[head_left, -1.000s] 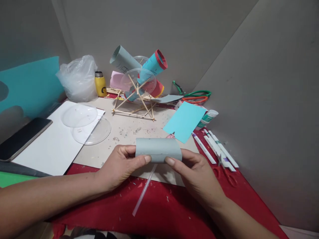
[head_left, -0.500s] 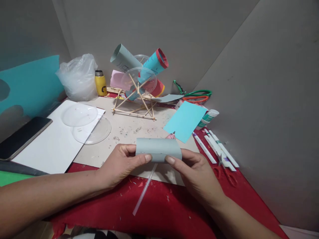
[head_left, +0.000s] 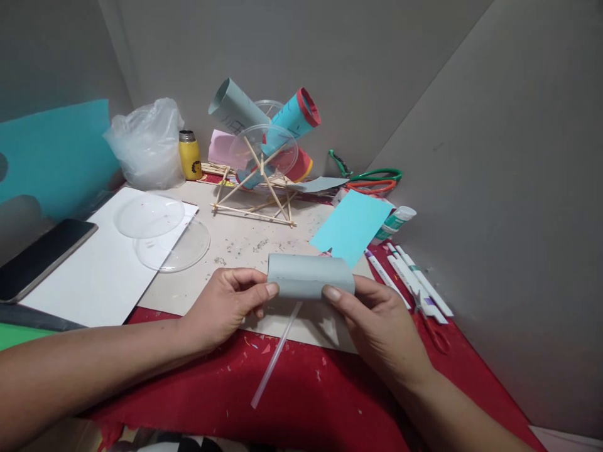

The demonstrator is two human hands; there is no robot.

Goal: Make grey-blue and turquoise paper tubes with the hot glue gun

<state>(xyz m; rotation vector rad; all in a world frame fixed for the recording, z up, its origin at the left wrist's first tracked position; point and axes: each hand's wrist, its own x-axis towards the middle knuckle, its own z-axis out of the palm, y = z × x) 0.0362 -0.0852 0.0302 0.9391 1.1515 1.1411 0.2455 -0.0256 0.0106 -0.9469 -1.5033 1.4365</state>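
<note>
Gripping gray tube (head_left: 311,274), hands (head_left: 227,306) opposed.

From where I stand I note forearms (head_left: 117,355) bare along their visible length, left hand (head_left: 226,307) and right hand (head_left: 377,320) likewise bare, thumbnails (head_left: 332,292) short and rounded, and, below, a strip of black-and-white patterned cloth (head_left: 191,444), apparently worn, its cut too little shown to tell.

dim, soft light greys the wall (head_left: 358,69) beyond the grip. the held tube (head_left: 308,273) looks sharp, soft shadow beneath it.
</note>
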